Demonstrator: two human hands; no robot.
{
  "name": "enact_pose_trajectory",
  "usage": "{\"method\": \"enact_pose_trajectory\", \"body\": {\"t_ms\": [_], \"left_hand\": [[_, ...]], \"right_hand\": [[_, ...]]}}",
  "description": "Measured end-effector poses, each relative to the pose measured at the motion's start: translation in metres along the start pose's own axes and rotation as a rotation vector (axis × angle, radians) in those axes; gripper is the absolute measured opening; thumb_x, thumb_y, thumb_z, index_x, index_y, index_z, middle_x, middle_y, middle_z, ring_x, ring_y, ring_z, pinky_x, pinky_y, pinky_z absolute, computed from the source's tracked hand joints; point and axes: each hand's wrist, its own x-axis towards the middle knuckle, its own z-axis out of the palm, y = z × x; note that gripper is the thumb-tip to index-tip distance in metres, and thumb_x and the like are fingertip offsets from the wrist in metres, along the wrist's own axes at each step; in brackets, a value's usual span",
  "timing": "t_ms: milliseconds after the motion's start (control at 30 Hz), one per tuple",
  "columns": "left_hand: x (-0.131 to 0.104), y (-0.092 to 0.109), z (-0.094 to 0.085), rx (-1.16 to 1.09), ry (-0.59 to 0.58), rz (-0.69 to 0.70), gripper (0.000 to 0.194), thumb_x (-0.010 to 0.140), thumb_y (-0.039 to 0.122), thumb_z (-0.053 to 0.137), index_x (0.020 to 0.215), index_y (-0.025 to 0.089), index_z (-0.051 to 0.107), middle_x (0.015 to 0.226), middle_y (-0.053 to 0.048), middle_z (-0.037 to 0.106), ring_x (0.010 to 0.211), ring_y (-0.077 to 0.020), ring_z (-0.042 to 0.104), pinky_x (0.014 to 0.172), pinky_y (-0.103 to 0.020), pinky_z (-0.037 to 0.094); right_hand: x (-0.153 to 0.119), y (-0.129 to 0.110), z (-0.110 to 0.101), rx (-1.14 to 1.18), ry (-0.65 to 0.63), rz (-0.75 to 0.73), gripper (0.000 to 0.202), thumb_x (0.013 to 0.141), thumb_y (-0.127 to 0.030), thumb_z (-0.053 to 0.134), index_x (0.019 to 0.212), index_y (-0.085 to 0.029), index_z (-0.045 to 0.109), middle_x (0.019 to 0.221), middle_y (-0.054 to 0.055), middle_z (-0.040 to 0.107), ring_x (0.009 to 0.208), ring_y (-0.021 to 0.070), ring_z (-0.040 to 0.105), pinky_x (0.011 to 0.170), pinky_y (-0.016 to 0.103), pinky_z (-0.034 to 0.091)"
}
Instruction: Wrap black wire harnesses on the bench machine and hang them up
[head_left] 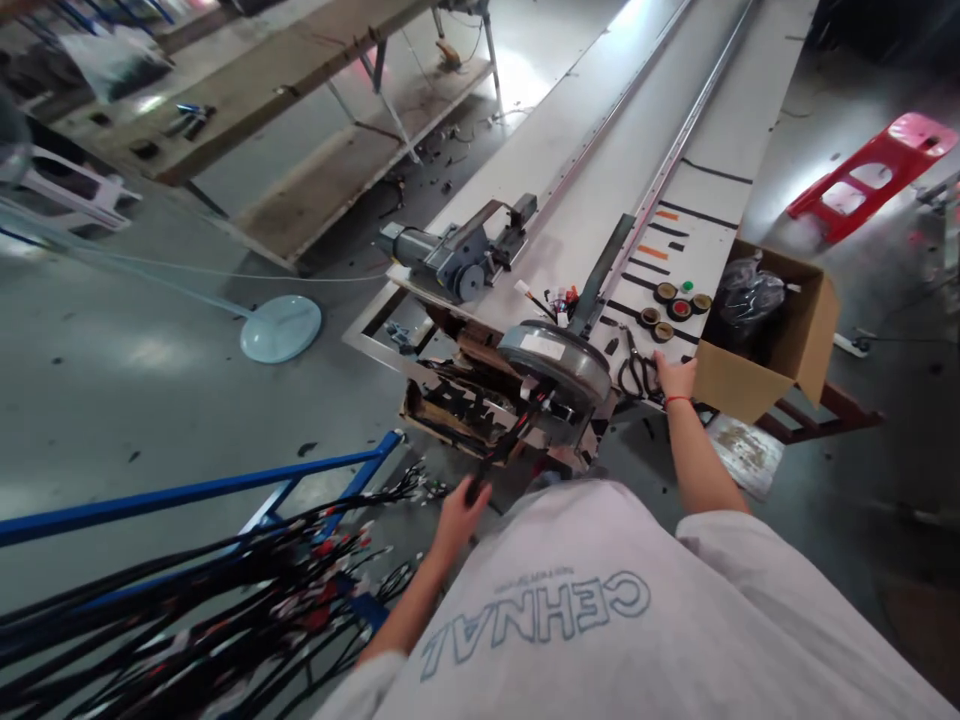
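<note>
My left hand (461,512) is closed around a black wire harness (504,447). Its wires run up from my fist to the round grey wheel-like part (555,360) at the near end of the long white table. On the table's right edge lies my right hand (677,378), thumb and fingers apart, holding nothing that I can see. Just left of it are black-handled scissors (637,368); whether my thumb touches them I cannot tell. Several tape rolls (680,309) and short black and orange tape strips (654,252) lie beyond that hand.
An open cardboard box (750,375) with a plastic bag stands right of the table. A motor unit (442,258) sits on the table's left corner. Many black cables (247,590) hang over a blue rack (187,492) at lower left. A red stool (870,180) stands at far right.
</note>
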Motion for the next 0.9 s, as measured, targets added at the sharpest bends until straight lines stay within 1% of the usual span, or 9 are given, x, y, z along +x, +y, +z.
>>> {"method": "enact_pose_trajectory", "body": {"t_ms": [67,133,167,233,367,500,600,800,900], "left_hand": [[0.047,0.054,0.0,-0.023,-0.029,0.203,0.038,0.087,0.049,0.037,0.085,0.02,0.061,0.079,-0.005,0.068,0.074,-0.0192,0.062,0.073,-0.029,0.048],[0.084,0.096,0.003,0.034,-0.111,0.3,0.036,0.091,0.044,0.035,0.078,0.019,0.057,0.073,-0.005,0.064,0.072,-0.018,0.061,0.074,-0.028,0.046],[0.096,0.11,0.004,0.063,-0.137,0.303,0.032,0.092,0.04,0.036,0.078,0.019,0.056,0.072,-0.004,0.063,0.071,-0.0178,0.06,0.073,-0.028,0.045],[0.105,0.123,0.005,0.106,-0.163,0.311,0.029,0.094,0.035,0.036,0.077,0.019,0.055,0.07,-0.004,0.062,0.071,-0.0178,0.06,0.072,-0.028,0.043],[0.092,0.115,0.002,0.107,-0.158,0.33,0.034,0.096,0.032,0.032,0.071,0.02,0.052,0.068,-0.004,0.061,0.07,-0.0181,0.059,0.07,-0.029,0.042],[0.078,0.103,0.002,0.064,-0.159,0.312,0.036,0.097,0.034,0.031,0.072,0.019,0.052,0.068,-0.004,0.061,0.071,-0.0175,0.059,0.071,-0.029,0.043],[0.079,0.1,0.007,0.057,-0.14,0.296,0.034,0.097,0.033,0.031,0.074,0.019,0.053,0.069,-0.004,0.062,0.07,-0.0176,0.06,0.069,-0.029,0.043],[0.085,0.097,0.012,0.124,-0.016,0.329,0.031,0.098,0.03,0.031,0.079,0.018,0.053,0.076,-0.008,0.064,0.075,-0.0193,0.062,0.073,-0.03,0.043],[0.083,0.098,0.013,0.143,-0.011,0.325,0.03,0.098,0.029,0.031,0.081,0.018,0.053,0.077,-0.009,0.064,0.075,-0.0201,0.062,0.073,-0.03,0.043]], "right_hand": [[0.001,-0.004,0.001,0.113,0.031,0.123,0.093,0.079,-0.069,0.05,0.141,-0.003,0.031,0.129,0.029,0.052,0.119,0.035,0.053,0.094,0.039,0.043],[0.003,-0.008,0.0,0.163,0.073,0.166,0.097,0.075,-0.073,0.054,0.141,-0.005,0.032,0.126,0.027,0.055,0.117,0.0362,0.054,0.094,0.041,0.043],[0.003,-0.01,0.0,0.159,0.097,0.159,0.096,0.075,-0.073,0.053,0.141,-0.006,0.033,0.124,0.027,0.056,0.116,0.0368,0.055,0.094,0.042,0.043],[0.0,-0.012,0.001,0.147,0.146,0.151,0.091,0.078,-0.073,0.049,0.14,-0.008,0.035,0.123,0.026,0.057,0.114,0.0377,0.056,0.092,0.044,0.043],[-0.004,-0.012,0.004,0.138,0.164,0.165,0.084,0.082,-0.071,0.045,0.138,-0.009,0.036,0.125,0.027,0.055,0.114,0.0392,0.056,0.091,0.048,0.043],[-0.003,-0.011,0.005,0.137,0.159,0.16,0.083,0.081,-0.071,0.046,0.137,-0.01,0.037,0.126,0.026,0.055,0.115,0.0384,0.055,0.09,0.047,0.044],[-0.002,-0.01,0.006,0.125,0.187,0.159,0.083,0.08,-0.073,0.044,0.134,-0.011,0.04,0.124,0.025,0.056,0.113,0.0378,0.057,0.088,0.046,0.045],[0.003,-0.009,0.011,0.123,0.221,0.163,0.079,0.082,-0.073,0.042,0.132,-0.012,0.043,0.124,0.024,0.057,0.113,0.0377,0.057,0.089,0.047,0.045],[0.006,-0.008,0.013,0.137,0.212,0.161,0.079,0.081,-0.072,0.044,0.133,-0.012,0.041,0.126,0.023,0.056,0.115,0.038,0.055,0.091,0.048,0.044]]}}
